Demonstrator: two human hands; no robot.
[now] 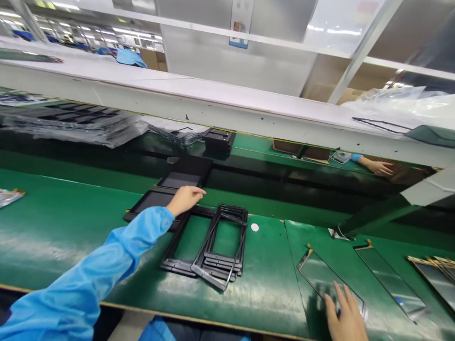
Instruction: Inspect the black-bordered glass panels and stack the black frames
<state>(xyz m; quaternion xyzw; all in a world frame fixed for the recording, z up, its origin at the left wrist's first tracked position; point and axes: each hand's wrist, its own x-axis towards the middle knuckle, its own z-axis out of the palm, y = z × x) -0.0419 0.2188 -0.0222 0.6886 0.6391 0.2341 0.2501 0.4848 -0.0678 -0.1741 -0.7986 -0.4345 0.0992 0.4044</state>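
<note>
My left hand, in a blue sleeve, reaches over the far left corner of a black rectangular frame. Its fingers are drawn together and point right; whether anything is between them is hidden. Beside that frame lies a stack of similar frames, the top one askew. Just left of my hand are dark flat screen units. At the lower right, my right hand has its fingers apart over the near end of a clear glass panel with a dark border. Contact with the glass is unclear.
Another glass panel and several stacked panels lie on the green bench. A raised white shelf runs across, with wrapped stacks beyond. Another person's hand is at the far right. A post stands behind the panels.
</note>
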